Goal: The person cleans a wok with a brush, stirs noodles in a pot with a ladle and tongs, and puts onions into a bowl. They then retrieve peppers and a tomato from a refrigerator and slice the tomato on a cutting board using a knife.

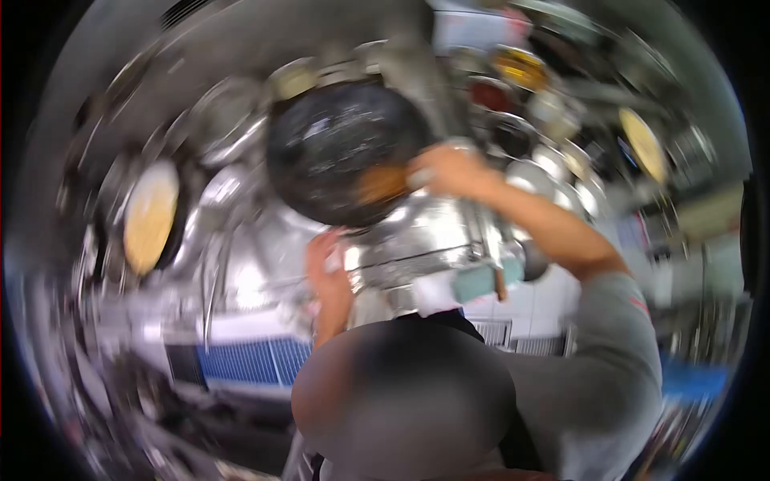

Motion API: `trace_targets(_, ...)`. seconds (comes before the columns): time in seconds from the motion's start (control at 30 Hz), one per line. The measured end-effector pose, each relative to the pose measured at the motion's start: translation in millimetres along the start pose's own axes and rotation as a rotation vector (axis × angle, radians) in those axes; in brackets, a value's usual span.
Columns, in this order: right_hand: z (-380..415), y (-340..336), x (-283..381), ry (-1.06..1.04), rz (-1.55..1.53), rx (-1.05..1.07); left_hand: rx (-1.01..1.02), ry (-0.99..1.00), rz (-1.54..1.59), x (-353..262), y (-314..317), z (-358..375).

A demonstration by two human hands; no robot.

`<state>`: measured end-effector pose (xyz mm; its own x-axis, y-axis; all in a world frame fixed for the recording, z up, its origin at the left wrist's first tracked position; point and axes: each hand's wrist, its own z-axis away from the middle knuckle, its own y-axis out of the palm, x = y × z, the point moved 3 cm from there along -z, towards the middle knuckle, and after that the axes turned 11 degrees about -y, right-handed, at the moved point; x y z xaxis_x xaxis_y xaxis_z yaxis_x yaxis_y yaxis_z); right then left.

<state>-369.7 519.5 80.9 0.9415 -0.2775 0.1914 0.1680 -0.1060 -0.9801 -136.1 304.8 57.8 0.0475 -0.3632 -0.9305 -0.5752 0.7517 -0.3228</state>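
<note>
Right hand closed on a brown tool inside a dark wok; left hand at the wok's near edge.

The right hand point(449, 170) reaches over the right side of the wok point(309, 148), its fingers curled round one end of a brown tool point(380, 184). The tool projects from the fist to the left and lies within the bowl, low on its right side, near the wall facing the person; its outline is too blurred to name it more closely. The wok's interior is black, with glossy, whitish streaks across its middle. The left hand point(327, 263) stands at the near rim, fingertips toward it; whether they pinch the rim, or anything else, cannot be told.

Around the wok spreads a shiny metal counter point(281, 244). At its near edge, below the right forearm, are a white cloth-like item point(434, 292) and, just beside it, a teal item point(473, 282). Beyond the right arm stand several round containers, one with yellow contents point(520, 69) and one with dark red contents point(491, 94). Well to the left is a pale yellow oval object point(151, 216).
</note>
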Motion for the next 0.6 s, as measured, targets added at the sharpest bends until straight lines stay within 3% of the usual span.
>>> trace_targets(0.03,-14.8,-40.4,-6.0,0.358,0.027,0.225,-0.037,0.123,-0.187,-2.0,12.7,-7.9)
trace_targets(0.07,-32.3,-34.1,-45.1,0.454,0.138,0.145,0.022,0.167,-0.255,9.2,26.4,-17.7)
trace_targets(0.1,-52.6,-23.4,-76.0,0.388,0.215,-0.033,0.146,0.179,-0.411,22.3,42.0,-25.3)
trace_targets(0.17,-127.3,11.6,-100.6,0.338,0.179,-0.123,0.301,0.126,-0.734,17.7,63.6,-35.0)
trace_targets(0.23,-199.9,39.4,-72.7,0.348,0.057,-0.104,0.396,0.083,-0.883,27.5,78.9,-43.7)
trace_targets(0.3,-226.8,64.2,-34.5,0.303,-0.021,-0.244,0.471,0.0,-0.986,32.5,90.2,-53.0)
trace_targets(0.33,-215.8,59.9,-17.9,0.278,-0.077,-0.213,0.509,-0.042,-1.031,36.6,93.8,-51.7)
trace_targets(0.47,-138.9,7.7,26.8,0.127,-0.172,-0.115,0.261,0.082,-0.982,54.4,97.5,-38.1)
trace_targets(0.5,-118.1,-6.2,29.1,0.192,-0.194,-0.107,0.216,0.127,-0.938,48.4,94.4,-34.4)
trace_targets(0.6,-46.5,-40.3,34.6,0.316,-0.185,-0.413,0.125,0.203,-0.809,31.0,79.7,-10.6)
